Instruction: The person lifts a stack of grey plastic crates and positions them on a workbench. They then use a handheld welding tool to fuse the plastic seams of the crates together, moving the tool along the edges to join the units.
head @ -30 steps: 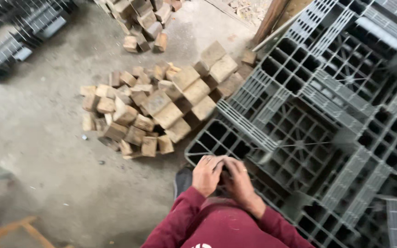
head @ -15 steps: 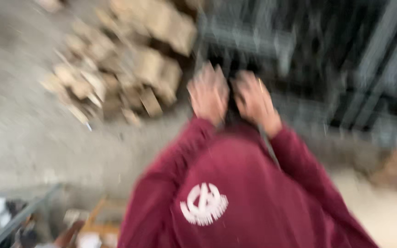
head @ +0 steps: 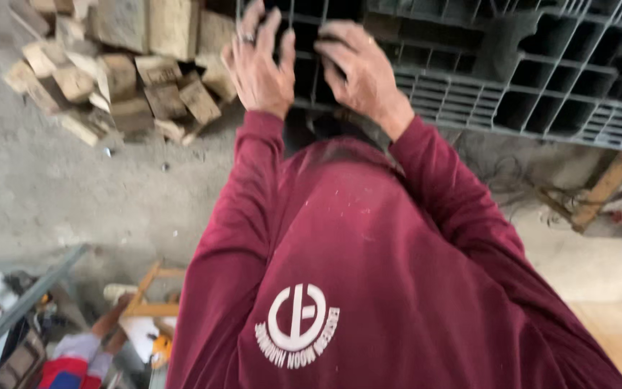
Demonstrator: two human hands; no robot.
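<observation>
Both hands are up on the near edge of a dark grey plastic pallet [head: 512, 94] with a grid top, lying on the concrete floor [head: 73, 187]. Left hand [head: 259, 61], ring on one finger, has its fingers spread wide over the grid, grip open, not clamped on anything. Right hand [head: 358, 68] curls over the rim just beside it; can't tell if that grip is closed. A pile of wooden blocks [head: 120, 68] sits to the left

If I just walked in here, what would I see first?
Probably the dark red shirt filling the bottom middle. Above it, the left hand and right hand rest side by side on the edge of a grey plastic pallet at the top right. A pile of wooden blocks lies top left on the concrete floor.
</observation>
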